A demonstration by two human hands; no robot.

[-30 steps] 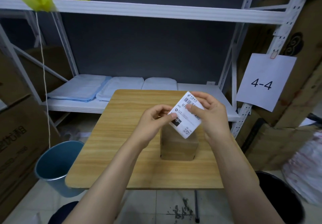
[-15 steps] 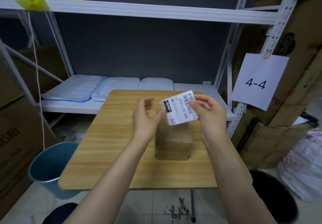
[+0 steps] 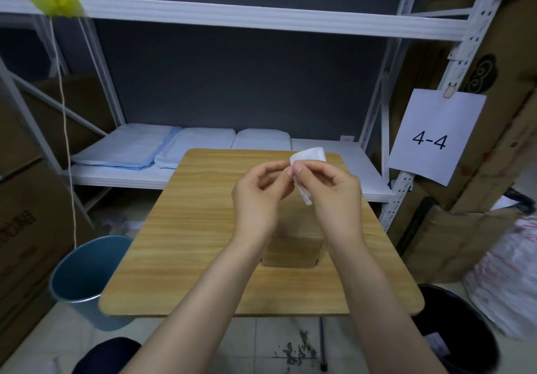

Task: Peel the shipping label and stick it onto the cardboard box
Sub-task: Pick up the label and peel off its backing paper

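Note:
A small brown cardboard box (image 3: 293, 250) stands on the wooden table (image 3: 186, 228), mostly hidden behind my wrists. Above it I hold the white shipping label (image 3: 308, 155), curled so that its blank back faces me. My right hand (image 3: 331, 187) pinches the label between thumb and fingers. My left hand (image 3: 258, 196) has its thumb and forefinger at the label's near corner. A narrow strip of the label hangs down below my right fingers. I cannot tell whether the backing has come apart from it.
A blue bin (image 3: 84, 280) stands on the floor at the table's left, a black bin (image 3: 462, 330) at its right. White shelving (image 3: 232, 16) with folded cloths (image 3: 128, 150) runs behind. Cardboard cartons stack on both sides, with a "4-4" sheet (image 3: 433, 138) clipped on the right.
The label has turned from its printed face toward me to its blank back, and it now curls. My left hand has closed onto its corner. Both hands stay above the box.

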